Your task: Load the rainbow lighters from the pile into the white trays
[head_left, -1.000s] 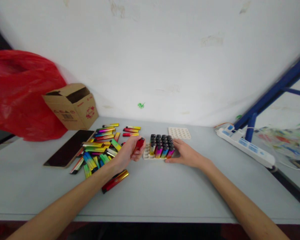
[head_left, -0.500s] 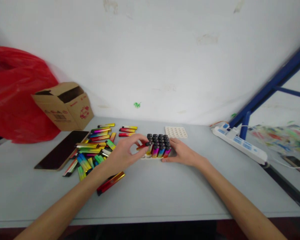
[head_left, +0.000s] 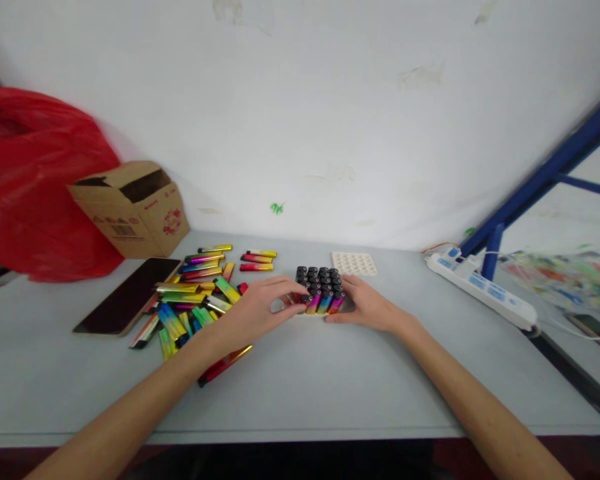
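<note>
Several colourful lighters with black tops [head_left: 325, 303] stand upright in rows in a pale tray [head_left: 313, 316]. My left hand [head_left: 263, 307] is at the tray's front left corner, thumb and fingers pinched on a lighter [head_left: 306, 300] that stands in the row there; its lower part is partly hidden. Around the right side of the group my right hand [head_left: 363, 305] is curled, its thumb at the front and its fingers at the back right. Left of my left hand lies a loose pile of lighters [head_left: 190, 298], partly covered by my forearm.
A second pale tray with holes [head_left: 354, 263] lies behind the group. Three lighters [head_left: 257, 260] lie at the back. At left are a phone [head_left: 127, 297], a cardboard box [head_left: 135, 210] and a red bag [head_left: 45, 187]; at right, a power strip [head_left: 483, 290] and blue frame [head_left: 540, 183].
The lighter in my left hand has gone from tilted at the tray's left edge to upright in the front left corner. My right hand keeps its hold. The view has shifted slightly.
</note>
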### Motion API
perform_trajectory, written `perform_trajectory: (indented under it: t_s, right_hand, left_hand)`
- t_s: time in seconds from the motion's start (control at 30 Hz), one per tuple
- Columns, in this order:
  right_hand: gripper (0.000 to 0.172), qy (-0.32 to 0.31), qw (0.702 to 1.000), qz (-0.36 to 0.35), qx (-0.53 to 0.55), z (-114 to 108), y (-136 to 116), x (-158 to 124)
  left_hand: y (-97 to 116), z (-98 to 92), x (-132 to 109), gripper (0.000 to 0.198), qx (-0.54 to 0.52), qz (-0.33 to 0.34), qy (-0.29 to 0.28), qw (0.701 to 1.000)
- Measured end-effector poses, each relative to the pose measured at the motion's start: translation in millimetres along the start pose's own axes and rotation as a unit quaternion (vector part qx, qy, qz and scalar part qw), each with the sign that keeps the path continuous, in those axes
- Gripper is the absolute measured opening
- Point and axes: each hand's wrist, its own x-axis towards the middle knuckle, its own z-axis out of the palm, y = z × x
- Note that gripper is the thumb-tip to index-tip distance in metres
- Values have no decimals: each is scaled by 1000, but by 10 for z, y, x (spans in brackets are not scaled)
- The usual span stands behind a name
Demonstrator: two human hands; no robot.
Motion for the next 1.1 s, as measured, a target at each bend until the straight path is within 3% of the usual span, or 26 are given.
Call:
perform_trajectory:
  t_s: [0.4,0.47,0.57,0.67,0.77,0.9,1.0,1.1]
  right_hand:
    - [54,-2,1000,-5,-6,4,6,-1]
    - [54,-2,1000,-2,-6,8,7,-2]
    - [56,-4,1000,2,-5,7,4,-2]
    - [54,-9,1000,8,-7,0,-5,0]
    - [54,-5,1000,8,-14,1,-4,2]
    - [56,-1,1000,-2,-17,21,22,1]
    - [55,1,1000,-1,-20,36,42,0]
    - [55,1,1000,2,-28,44,48,0]
  left_hand:
    - [-48,65,-17,21,-7,-70,-4,998]
    - [-33,2,-9,26,14,-73,-1,997]
    - [-45,-198,52,30,37,-81,47,995]
    - [-243,-439,163,27,87,-100,78,988]
    - [-637,-605,274,36,195,-118,36,973]
    - [-1124,-674,377,41,299,-149,-7,943]
    - [-1275,-685,420,37,311,-166,-80,932]
    - [-1270,-701,431,35,298,-176,-107,932]
